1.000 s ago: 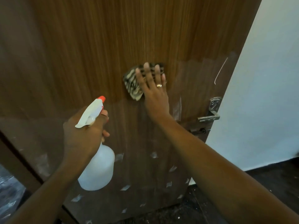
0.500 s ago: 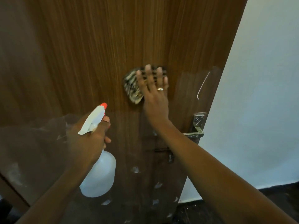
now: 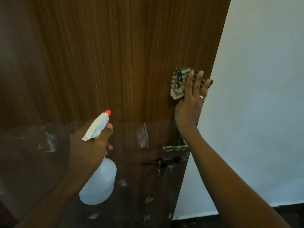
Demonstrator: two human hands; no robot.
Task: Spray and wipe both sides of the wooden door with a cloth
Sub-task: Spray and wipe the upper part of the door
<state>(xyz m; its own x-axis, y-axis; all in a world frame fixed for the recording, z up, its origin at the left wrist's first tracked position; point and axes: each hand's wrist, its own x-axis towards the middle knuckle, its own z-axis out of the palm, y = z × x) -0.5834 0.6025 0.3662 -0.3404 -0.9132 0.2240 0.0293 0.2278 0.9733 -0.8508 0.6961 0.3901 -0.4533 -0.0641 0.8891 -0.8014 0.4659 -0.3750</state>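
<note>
- The right hand (image 3: 190, 104) and its striped cloth (image 3: 178, 83) have slid from mid-door to the door's right edge, now centre right of the frame.
- Its fingers (image 3: 197, 82) lie straight and spread, pressing the cloth flat against the wooden door (image 3: 115, 55); 1 ring (image 3: 201, 96) shows.
- The left hand (image 3: 88, 145), lower left of centre, curls its fingers round the neck of a white spray bottle (image 3: 100, 180), orange nozzle uppermost.
- A metal handle (image 3: 175, 148) and sliding bolt (image 3: 160, 162) sit below the right wrist; a pale wall (image 3: 263, 79) fills the right.
</note>
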